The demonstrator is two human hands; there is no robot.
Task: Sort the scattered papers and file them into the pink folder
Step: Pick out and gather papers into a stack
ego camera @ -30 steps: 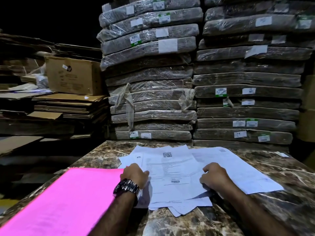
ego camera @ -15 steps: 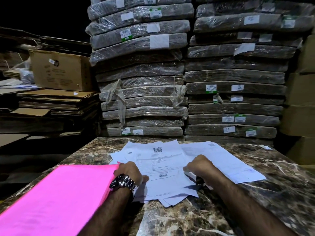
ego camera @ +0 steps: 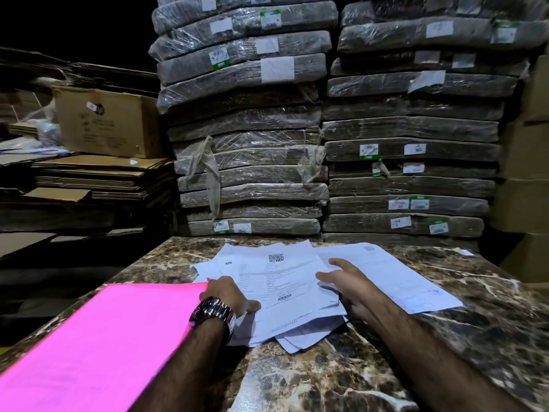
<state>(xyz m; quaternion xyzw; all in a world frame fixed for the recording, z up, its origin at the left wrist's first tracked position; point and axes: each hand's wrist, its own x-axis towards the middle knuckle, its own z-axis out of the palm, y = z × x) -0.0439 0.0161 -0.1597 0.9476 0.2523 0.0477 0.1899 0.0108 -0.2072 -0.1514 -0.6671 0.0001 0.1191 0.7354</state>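
Several white printed papers (ego camera: pixel 279 278) lie in a loose, overlapping pile on the brown marble table (ego camera: pixel 490 316). The top sheet carries a QR code. A closed pink folder (ego camera: pixel 98 343) lies flat on the table to the left of the pile, its far corner touching the papers. My left hand (ego camera: pixel 227 295), with a dark metal watch on the wrist, rests on the pile's left edge with fingers curled; its thumb lies on the top sheet. My right hand (ego camera: pixel 346 282) lies over the right side of the pile with fingers spread and extended onto a sheet.
Two tall stacks of plastic-wrapped flat bundles (ego camera: pixel 249 120) stand right behind the table's far edge. Flattened cardboard (ego camera: pixel 98 176) and a brown box (ego camera: pixel 110 121) fill the dark area to the left. More boxes (ego camera: pixel 525 173) stand on the right.
My right hand has opened from a curled fist to spread fingers and reached further onto the right sheets. My left hand stays at the pile's left edge.
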